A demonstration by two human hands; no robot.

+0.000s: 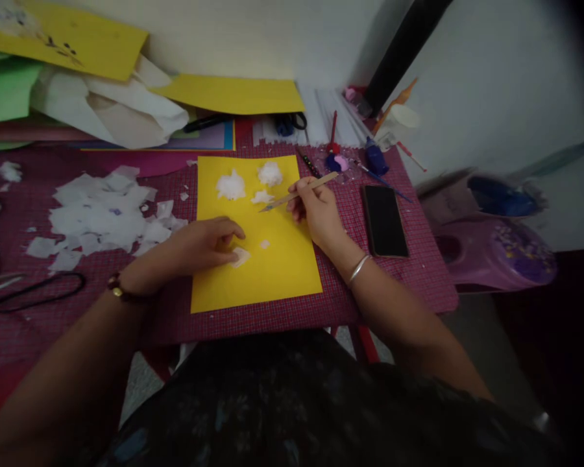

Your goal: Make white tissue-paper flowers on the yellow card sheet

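Two hands out over a yellow sheet (292, 275), with forearms (411, 324) slanting in from either lower corner. Reaches in with the left hand (199, 243) across the sheet's left edge, palm turned down, fingers curving to the right, forefinger arched clear of the thumb and that grip left apart. Sets the thumb tip at the left side of a white scrap (242, 255) on the sheet's lower half; cannot tell whether pressing on it or just above. Holds the right hand (318, 211) over the sheet's right edge, fingers curled under, with a thin pale stick (278, 202) pinched between thumb and fingers. Carries the stick aslant, blunt end up to the right past the knuckles, narrow tip down to the left, just below the smallest of three white clumps (230, 185) on the upper half; cannot tell whether touching the paper. Shows a white fleck (265, 244) between the hands, below the stick's tip. Has a heap of white paper pieces (97, 214) on the checked tablecloth (272, 319) beside the left hand, and a dark phone (385, 220) flat to the right of the right hand.
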